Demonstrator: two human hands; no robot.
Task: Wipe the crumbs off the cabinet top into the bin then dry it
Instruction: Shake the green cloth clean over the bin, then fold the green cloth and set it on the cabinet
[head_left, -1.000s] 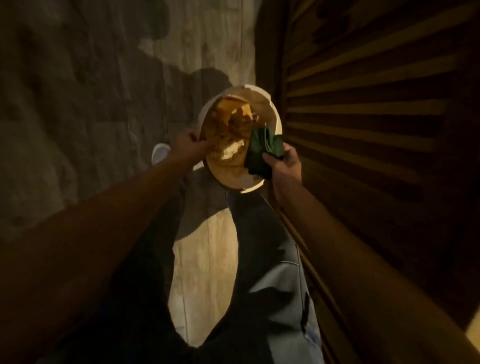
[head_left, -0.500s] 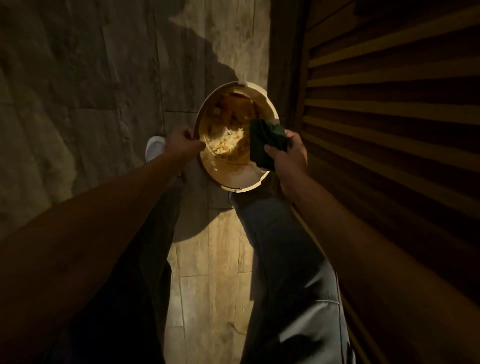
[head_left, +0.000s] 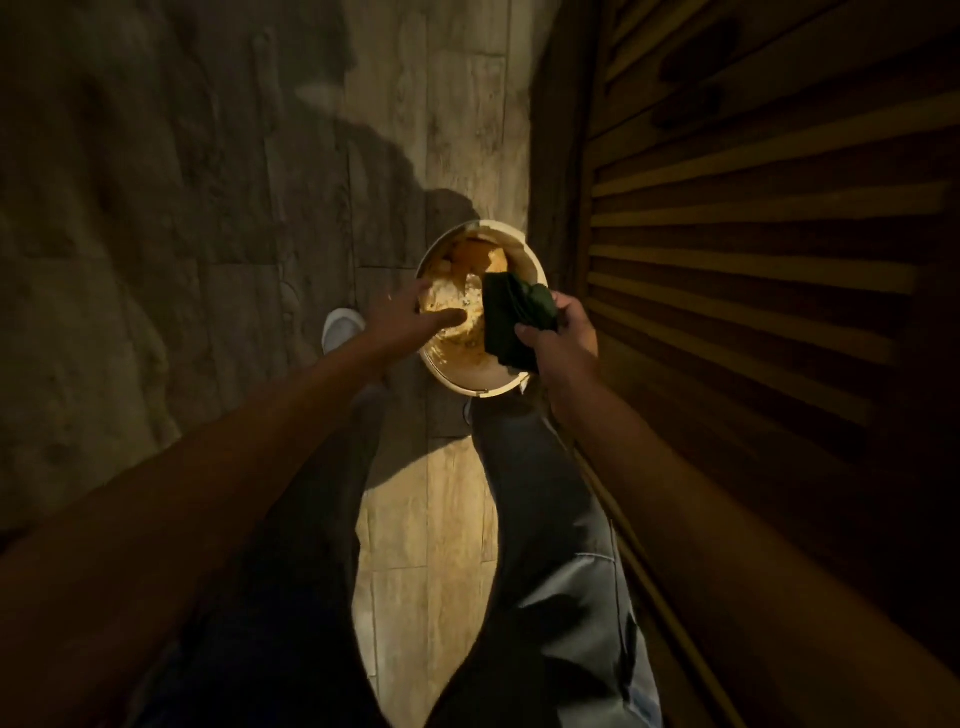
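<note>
**Over the bin: both hands and the cloth at the rim**

Above the wood-plank floor (head_left: 431, 525), beside the dark slatted wooden cabinet front (head_left: 753, 291), stands a round, pale-rimmed bin (head_left: 470, 382) with orange and pale scraps lying inside. The view looks straight down along both bare forearms.

Right hand (head_left: 563, 338): fingers clenched around a dark green cloth (head_left: 511, 325), thumb pressed on its near face. The cloth hangs bunched over the bin's right edge, its lower fold reaching the near-right part of the rim and its upper fold lying over the bin's interior.

Left hand (head_left: 410, 319): fingers released and spread, holding nothing; the hand hangs over the bin's left edge, with the thumb extended across the opening toward the cloth. Whether it touches the rim cannot be told.

Below the bin, the person's grey trouser legs (head_left: 550, 519) fill the lower frame. A white shoe (head_left: 340, 327) rests on the floor just left of the bin, partly hidden by the left wrist. The cabinet top is out of view.
</note>
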